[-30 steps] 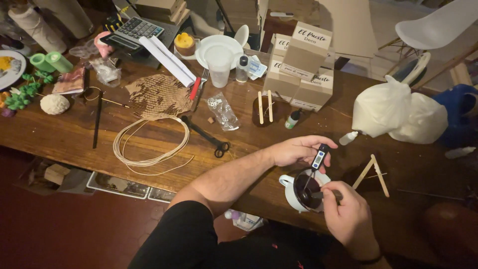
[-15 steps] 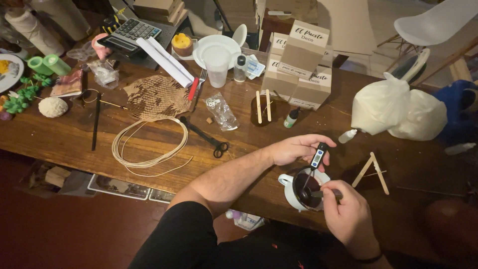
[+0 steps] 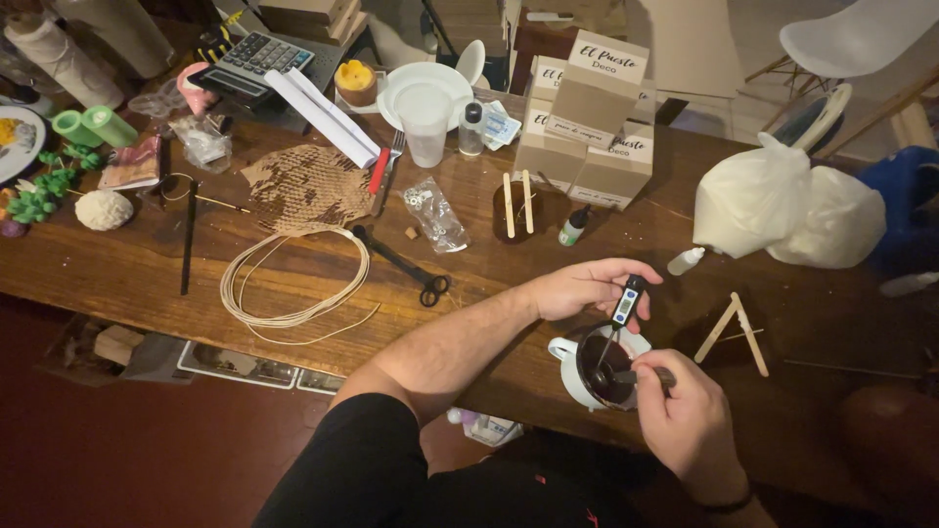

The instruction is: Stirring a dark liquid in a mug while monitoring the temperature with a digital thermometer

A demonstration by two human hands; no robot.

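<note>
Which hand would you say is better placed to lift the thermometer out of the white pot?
Left: the left hand pinches the thermometer above the pot; the right hand holds a stirrer.

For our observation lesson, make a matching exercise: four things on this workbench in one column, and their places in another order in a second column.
Things:
1. digital probe thermometer
2. black scissors
3. coil of cord
4. calculator

Places:
A. far left corner of the table
B. near edge, left of the scissors
C. left hand, tip in the white pot
D. between the coil and a clear bag

Pairs: 1-C, 2-D, 3-B, 4-A
</note>
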